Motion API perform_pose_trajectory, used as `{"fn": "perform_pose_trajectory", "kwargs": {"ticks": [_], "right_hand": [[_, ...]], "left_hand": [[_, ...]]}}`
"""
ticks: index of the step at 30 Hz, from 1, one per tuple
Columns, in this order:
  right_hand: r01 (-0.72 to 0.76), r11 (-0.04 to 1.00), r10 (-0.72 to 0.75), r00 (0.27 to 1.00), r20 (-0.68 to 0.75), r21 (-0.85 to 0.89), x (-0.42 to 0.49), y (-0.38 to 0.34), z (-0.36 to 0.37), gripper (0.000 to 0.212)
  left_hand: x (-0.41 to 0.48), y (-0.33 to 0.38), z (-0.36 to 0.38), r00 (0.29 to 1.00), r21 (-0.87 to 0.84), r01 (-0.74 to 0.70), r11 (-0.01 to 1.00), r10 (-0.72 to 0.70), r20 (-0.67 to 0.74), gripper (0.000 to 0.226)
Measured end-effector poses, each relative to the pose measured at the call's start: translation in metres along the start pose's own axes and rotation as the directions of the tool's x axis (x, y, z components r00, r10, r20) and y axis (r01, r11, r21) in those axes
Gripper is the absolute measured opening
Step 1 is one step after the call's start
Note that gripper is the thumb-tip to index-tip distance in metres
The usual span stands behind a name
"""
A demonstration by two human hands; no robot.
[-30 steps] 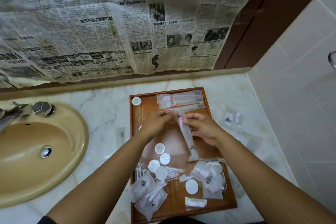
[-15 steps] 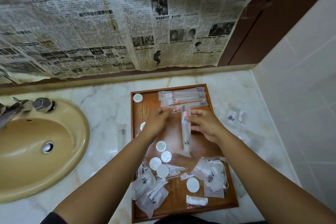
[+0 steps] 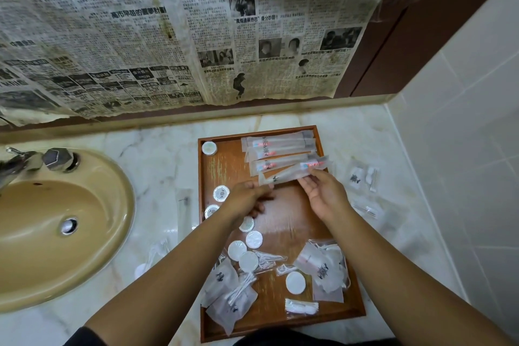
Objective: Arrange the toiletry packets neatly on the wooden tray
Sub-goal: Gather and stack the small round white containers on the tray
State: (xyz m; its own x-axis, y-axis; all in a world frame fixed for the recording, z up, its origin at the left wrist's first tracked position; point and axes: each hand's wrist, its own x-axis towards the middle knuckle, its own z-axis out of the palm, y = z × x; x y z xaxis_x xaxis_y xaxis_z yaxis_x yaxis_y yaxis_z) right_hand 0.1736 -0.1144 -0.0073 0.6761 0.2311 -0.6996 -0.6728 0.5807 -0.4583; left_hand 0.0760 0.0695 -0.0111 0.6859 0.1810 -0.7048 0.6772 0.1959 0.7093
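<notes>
A wooden tray (image 3: 230,174) lies on the marble counter. Three long frosted toothbrush packets (image 3: 278,146) are lined up across its far end. A further long packet (image 3: 292,171) lies slanted just below them; my left hand (image 3: 247,199) pinches its left end and my right hand (image 3: 323,196) holds its right part from below. Several round white discs (image 3: 247,257) sit mid-tray. Frosted pouches (image 3: 224,292) with cotton swabs crowd the near left corner, and a pile of pouches (image 3: 323,270) the near right.
A beige sink (image 3: 56,227) with a tap (image 3: 16,166) lies to the left. Loose packets (image 3: 361,177) rest on the counter right of the tray, others (image 3: 184,205) between tray and sink. A newspaper-covered wall stands behind and a tiled wall rises on the right.
The long packet has swung from lying lengthwise down the tray to nearly crosswise, and both hands have carried it up to the row of packets at the far end.
</notes>
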Motion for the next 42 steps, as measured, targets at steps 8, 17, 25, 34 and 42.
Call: {"fn": "perform_pose_trajectory", "kwargs": {"ticks": [8, 17, 25, 34, 42], "right_hand": [[0.100, 0.960, -0.106, 0.994, -0.007, -0.262, 0.001, -0.009, -0.012, 0.054], [0.047, 0.959, -0.033, 0.998, 0.053, -0.280, -0.001, -0.012, -0.011, 0.024], [0.017, 0.935, -0.012, 1.000, 0.016, -0.353, 0.004, -0.018, -0.019, 0.036], [0.043, 0.830, 0.018, 0.994, 0.104, -0.556, -0.003, -0.036, -0.015, 0.023], [0.181, 0.555, 0.007, 0.975, 0.222, -0.812, -0.009, -0.051, 0.000, 0.026]], "left_hand": [[0.012, 0.008, -0.001, 0.999, -0.294, -0.012, 0.956, 0.001, -0.037, 0.031], [0.015, 0.005, 0.002, 0.991, -0.221, -0.066, 0.973, 0.039, -0.124, 0.026], [0.019, -0.007, -0.002, 0.988, -0.262, -0.095, 0.960, 0.058, -0.143, 0.025], [0.019, 0.000, -0.003, 0.997, -0.543, -0.034, 0.839, -0.008, -0.075, 0.019], [0.021, -0.006, -0.002, 0.995, -0.469, 0.003, 0.883, -0.051, -0.089, 0.018]]}}
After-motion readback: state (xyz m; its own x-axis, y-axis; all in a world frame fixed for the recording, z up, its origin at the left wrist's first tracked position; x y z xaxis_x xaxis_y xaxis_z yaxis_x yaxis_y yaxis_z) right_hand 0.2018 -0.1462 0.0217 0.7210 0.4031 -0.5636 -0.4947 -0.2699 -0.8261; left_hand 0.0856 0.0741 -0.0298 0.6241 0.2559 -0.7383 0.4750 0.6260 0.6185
